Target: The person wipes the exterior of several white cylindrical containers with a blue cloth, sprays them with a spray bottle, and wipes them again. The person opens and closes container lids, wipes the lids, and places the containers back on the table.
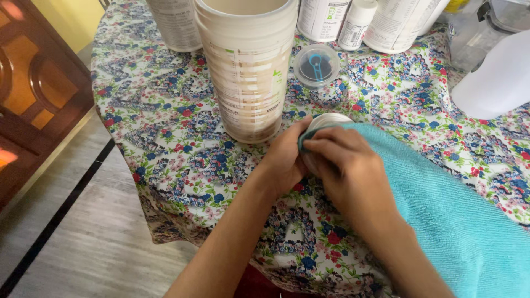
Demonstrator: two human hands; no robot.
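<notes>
Both hands meet near the middle of the worktop. Left hand [284,157] curls around a round white lid [326,122], fingers closed on its left edge, thumb tip up by the rim. Right hand [345,165] presses a turquoise towel [452,215] against the lid, fingers bent and closed on the cloth, knuckles up. Lid mostly hidden by hands and towel; only its far rim shows as a pale arc. It looks tilted, flat face toward the person, but exact tilt cannot be told. No long axis to speak of, it is a disc.

Towel runs from the lid down to the lower right corner, draped over the right forearm side.

Just beyond the hands stands a tall open cream canister [248,69], upright, long axis vertical, mouth up, close to the left hand but not touching. Right of it lies a small clear round lid with a blue scoop [316,66] inside, flat on the cloth. Behind, a row of white containers [323,19] at the far edge. Floral tablecloth [165,116] covers the worktop. White plastic jug [497,77] at right. Wooden furniture [33,88] at left, grey tiled floor [94,243] below.
</notes>
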